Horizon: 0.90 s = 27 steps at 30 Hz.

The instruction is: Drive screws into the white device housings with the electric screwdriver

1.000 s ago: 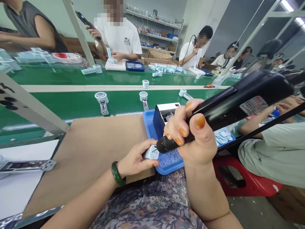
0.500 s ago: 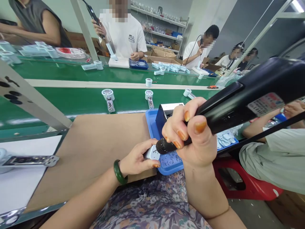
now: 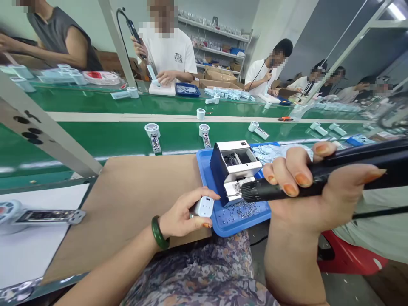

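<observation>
Left hand (image 3: 181, 214) on a narrow pinch, small white plug housing (image 3: 204, 207) held between thumb and fingers, just over the left rim of the blue tray (image 3: 204, 170). Right hand (image 3: 296, 187) closed firmly around a black electric screwdriver (image 3: 264, 191), tip right at the near end of the metal screw feeder (image 3: 234, 168). Loose tiny screws (image 3: 240, 211) scattered across the tray below. Trouble spots: a knock on the feeder from that long driver, screws sliding off the tray; a slackened pinch, housing dropping onto the wooden board (image 3: 143, 191) at left; a wobble, tip skidding off line.
</observation>
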Each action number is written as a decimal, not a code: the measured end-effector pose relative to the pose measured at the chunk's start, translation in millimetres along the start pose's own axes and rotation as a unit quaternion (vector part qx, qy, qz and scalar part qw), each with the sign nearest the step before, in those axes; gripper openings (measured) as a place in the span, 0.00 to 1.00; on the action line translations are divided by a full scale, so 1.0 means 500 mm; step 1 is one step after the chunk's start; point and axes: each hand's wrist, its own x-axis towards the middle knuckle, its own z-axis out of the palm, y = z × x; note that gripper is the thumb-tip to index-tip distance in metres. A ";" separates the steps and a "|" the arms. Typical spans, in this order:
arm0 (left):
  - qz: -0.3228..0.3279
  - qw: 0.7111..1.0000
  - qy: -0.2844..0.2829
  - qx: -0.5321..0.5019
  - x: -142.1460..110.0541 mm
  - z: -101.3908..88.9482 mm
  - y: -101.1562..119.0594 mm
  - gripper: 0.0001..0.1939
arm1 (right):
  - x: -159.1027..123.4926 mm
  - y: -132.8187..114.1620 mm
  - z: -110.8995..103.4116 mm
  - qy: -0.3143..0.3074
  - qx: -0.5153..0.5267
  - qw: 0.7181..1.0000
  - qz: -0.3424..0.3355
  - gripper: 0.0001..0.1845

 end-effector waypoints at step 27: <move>0.071 0.725 -0.277 0.626 0.517 -0.296 -0.363 0.09 | -0.070 0.199 -0.342 -0.172 0.059 0.940 0.288 0.25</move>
